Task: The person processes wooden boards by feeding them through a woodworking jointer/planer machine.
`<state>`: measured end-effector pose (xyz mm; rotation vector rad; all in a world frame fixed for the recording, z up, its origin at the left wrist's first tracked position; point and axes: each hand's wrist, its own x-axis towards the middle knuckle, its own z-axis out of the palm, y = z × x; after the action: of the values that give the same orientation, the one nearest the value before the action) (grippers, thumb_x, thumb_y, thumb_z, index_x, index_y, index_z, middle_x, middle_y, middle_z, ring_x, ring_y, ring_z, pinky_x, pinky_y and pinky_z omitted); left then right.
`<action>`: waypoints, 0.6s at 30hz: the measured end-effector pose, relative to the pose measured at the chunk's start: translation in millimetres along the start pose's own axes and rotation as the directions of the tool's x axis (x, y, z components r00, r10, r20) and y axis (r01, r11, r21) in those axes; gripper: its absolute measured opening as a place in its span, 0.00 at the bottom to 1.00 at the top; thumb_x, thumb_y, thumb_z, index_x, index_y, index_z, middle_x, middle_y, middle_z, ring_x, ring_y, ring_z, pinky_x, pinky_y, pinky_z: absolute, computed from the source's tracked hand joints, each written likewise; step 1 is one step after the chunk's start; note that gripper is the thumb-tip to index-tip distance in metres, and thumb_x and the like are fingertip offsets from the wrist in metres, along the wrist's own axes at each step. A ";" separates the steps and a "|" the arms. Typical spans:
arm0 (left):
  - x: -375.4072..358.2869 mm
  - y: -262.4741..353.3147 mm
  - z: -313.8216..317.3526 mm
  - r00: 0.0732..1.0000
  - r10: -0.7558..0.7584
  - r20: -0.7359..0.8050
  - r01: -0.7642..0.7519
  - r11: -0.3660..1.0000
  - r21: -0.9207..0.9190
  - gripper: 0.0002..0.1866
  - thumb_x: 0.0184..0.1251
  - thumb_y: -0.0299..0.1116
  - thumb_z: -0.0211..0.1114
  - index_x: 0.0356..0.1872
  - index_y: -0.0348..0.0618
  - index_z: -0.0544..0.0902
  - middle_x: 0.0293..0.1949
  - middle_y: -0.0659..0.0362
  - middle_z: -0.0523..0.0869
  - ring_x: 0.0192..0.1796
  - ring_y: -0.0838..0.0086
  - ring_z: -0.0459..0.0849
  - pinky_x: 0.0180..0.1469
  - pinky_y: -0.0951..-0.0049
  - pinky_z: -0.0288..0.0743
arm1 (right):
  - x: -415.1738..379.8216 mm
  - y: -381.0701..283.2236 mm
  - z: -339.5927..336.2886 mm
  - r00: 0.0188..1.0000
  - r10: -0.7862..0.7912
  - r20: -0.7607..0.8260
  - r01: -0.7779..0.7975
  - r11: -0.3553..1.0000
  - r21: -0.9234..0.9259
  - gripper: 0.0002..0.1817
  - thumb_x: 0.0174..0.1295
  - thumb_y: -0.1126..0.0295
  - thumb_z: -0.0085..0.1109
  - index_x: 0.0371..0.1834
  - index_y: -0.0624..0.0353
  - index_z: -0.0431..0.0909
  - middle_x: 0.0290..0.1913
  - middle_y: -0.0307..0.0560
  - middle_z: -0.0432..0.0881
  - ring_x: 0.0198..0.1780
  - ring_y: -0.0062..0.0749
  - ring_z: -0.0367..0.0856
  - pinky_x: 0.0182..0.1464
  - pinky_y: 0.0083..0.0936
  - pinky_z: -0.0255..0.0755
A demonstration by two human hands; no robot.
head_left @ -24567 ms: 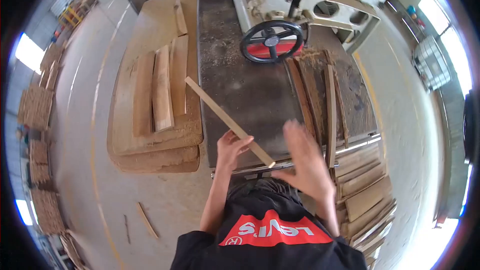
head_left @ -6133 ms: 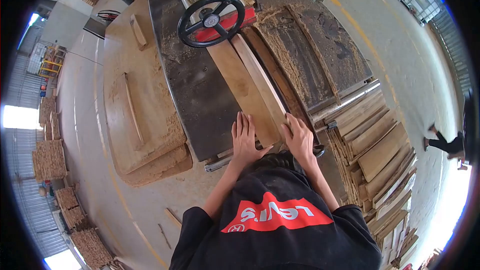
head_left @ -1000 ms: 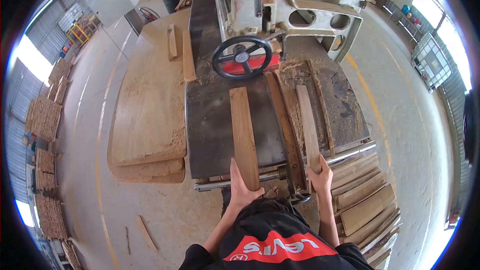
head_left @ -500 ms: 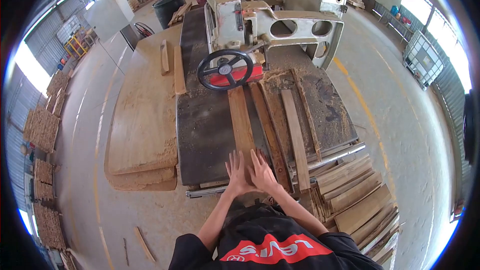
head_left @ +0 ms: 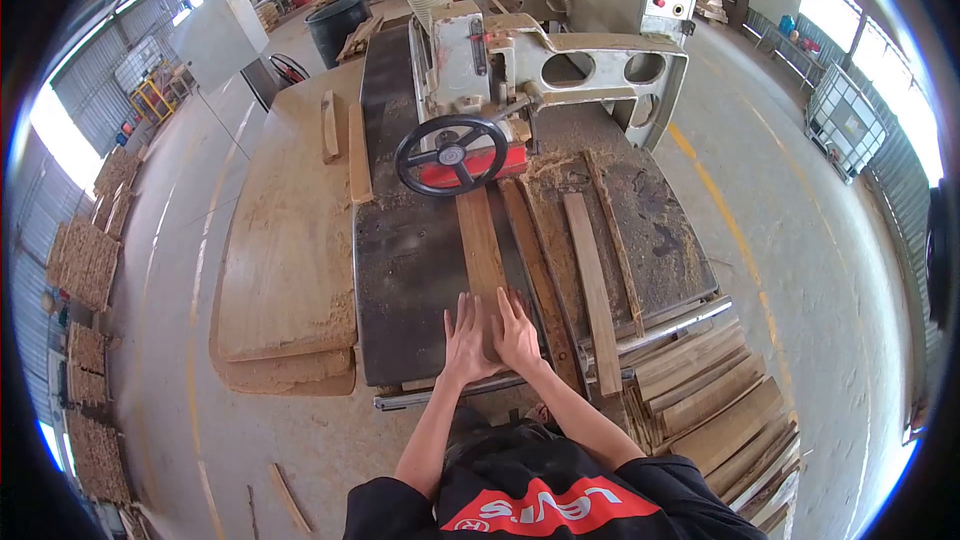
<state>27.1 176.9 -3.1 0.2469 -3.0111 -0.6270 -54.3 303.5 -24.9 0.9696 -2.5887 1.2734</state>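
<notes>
While the wooden board [head_left: 481,240] lies on the dark machine table [head_left: 405,285], its far part reaching the red guard [head_left: 514,162] below the handwheel [head_left: 451,155], the left hand [head_left: 466,344] and the right hand [head_left: 518,340] are placed side by side at its near part, fingers extended, without clenching. To the right, a narrower plank [head_left: 593,290] lies apart.

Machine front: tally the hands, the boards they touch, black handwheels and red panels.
Left hand, right hand: 2
Board: 1
Handwheel: 1
Red panel: 1
Total: 5
</notes>
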 end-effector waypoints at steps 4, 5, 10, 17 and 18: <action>20.8 -4.8 -8.2 1.000 -0.018 0.001 0.018 1.000 0.003 0.80 0.33 0.59 0.89 0.85 0.30 0.50 0.84 0.37 0.56 0.89 0.48 0.44 0.85 0.32 0.39 | 20.5 4.5 5.5 0.999 -0.022 -0.029 0.023 1.000 0.002 0.31 0.77 0.69 0.54 0.81 0.69 0.64 0.75 0.82 0.68 0.78 0.76 0.65 0.75 0.53 0.72; 25.4 -8.0 -9.2 1.000 -0.022 0.008 0.022 1.000 0.002 0.80 0.33 0.60 0.89 0.85 0.30 0.49 0.85 0.37 0.55 0.90 0.48 0.44 0.85 0.32 0.39 | 25.8 4.7 6.4 0.999 -0.015 -0.030 0.016 1.000 0.005 0.31 0.77 0.69 0.54 0.80 0.69 0.64 0.74 0.82 0.69 0.77 0.75 0.66 0.74 0.53 0.72; 56.1 -17.4 -16.6 0.998 -0.054 0.014 0.054 0.999 0.005 0.81 0.33 0.59 0.89 0.86 0.30 0.48 0.85 0.37 0.54 0.90 0.49 0.44 0.85 0.34 0.40 | 60.1 9.9 18.9 0.998 0.037 -0.058 -0.033 0.998 0.060 0.29 0.76 0.70 0.55 0.79 0.66 0.68 0.73 0.76 0.73 0.76 0.73 0.69 0.75 0.52 0.72; 111.8 -41.1 -21.1 0.997 -0.069 0.024 0.068 0.998 0.012 0.80 0.33 0.58 0.88 0.86 0.32 0.47 0.86 0.39 0.54 0.89 0.49 0.47 0.86 0.35 0.43 | 115.5 30.5 43.5 0.991 0.014 -0.135 -0.013 1.000 0.008 0.25 0.75 0.71 0.55 0.74 0.66 0.75 0.68 0.73 0.79 0.71 0.68 0.77 0.71 0.50 0.76; 118.3 -43.1 -20.2 0.998 -0.067 0.014 0.067 0.998 0.008 0.80 0.33 0.58 0.88 0.86 0.32 0.48 0.85 0.39 0.54 0.89 0.49 0.47 0.85 0.35 0.43 | 118.7 33.2 45.6 0.987 -0.011 -0.157 0.011 1.000 -0.003 0.24 0.75 0.71 0.55 0.73 0.65 0.76 0.68 0.72 0.80 0.70 0.67 0.78 0.70 0.50 0.76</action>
<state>-81.6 110.1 0.8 0.3468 -3.0307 -0.6254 -159.3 225.3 -35.4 0.8451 -2.4612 1.2887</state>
